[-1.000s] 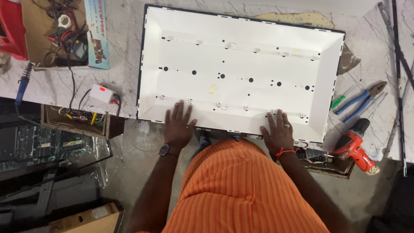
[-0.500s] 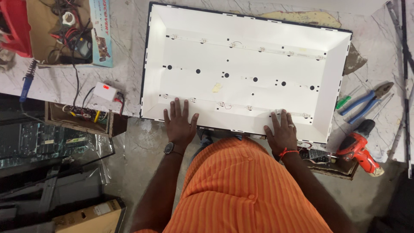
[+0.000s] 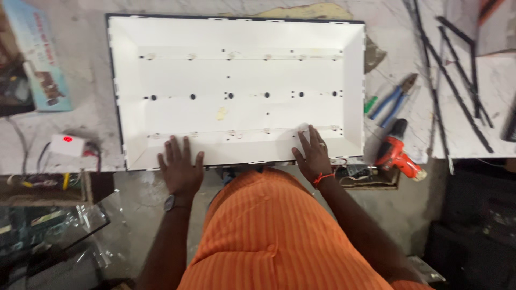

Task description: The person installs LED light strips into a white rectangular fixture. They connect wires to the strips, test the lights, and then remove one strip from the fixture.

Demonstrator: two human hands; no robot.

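A large white panel tray [image 3: 236, 75] with a dark frame lies flat on the marble workbench, with rows of small holes and clips across its inside. My left hand [image 3: 180, 166] rests palm down on the panel's near edge at the left, fingers spread, a wristwatch on the wrist. At the near right, my right hand [image 3: 312, 156] lies flat on the panel's sloped lower wall, wearing a ring and a red wrist thread. Neither hand holds anything. My orange striped shirt fills the lower middle.
Blue-handled pliers [image 3: 392, 99] and a red power screwdriver [image 3: 398, 153] lie right of the panel. Long black strips [image 3: 451, 80] lie at the far right. A small white box with a red light [image 3: 67, 144] and wires sits at the left, a printed booklet [image 3: 40, 64] above it.
The view has shifted so the panel sits more to the left and squarer in frame. Both hands stay flat on the panel's near edge.
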